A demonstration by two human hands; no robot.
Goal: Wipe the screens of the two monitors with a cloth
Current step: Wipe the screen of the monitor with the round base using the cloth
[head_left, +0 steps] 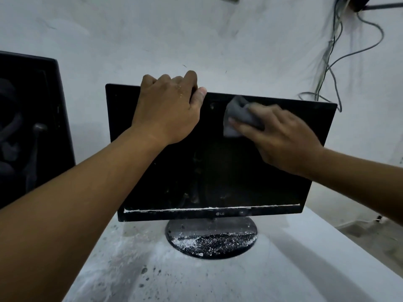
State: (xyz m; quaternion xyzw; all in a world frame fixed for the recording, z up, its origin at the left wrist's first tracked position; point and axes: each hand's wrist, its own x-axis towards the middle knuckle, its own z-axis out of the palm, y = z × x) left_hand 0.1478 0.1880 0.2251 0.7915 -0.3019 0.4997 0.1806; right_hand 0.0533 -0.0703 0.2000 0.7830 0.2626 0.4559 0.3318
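LG monitor [218, 162] is steadied at its top edge by gripping left hand [168, 105]; grey cloth [236, 116] is pressed on its upper screen under right hand [281, 136], fingers flat.

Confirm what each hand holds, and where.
Left hand grips the LG monitor by its top edge. Right hand presses a grey cloth on the upper screen.
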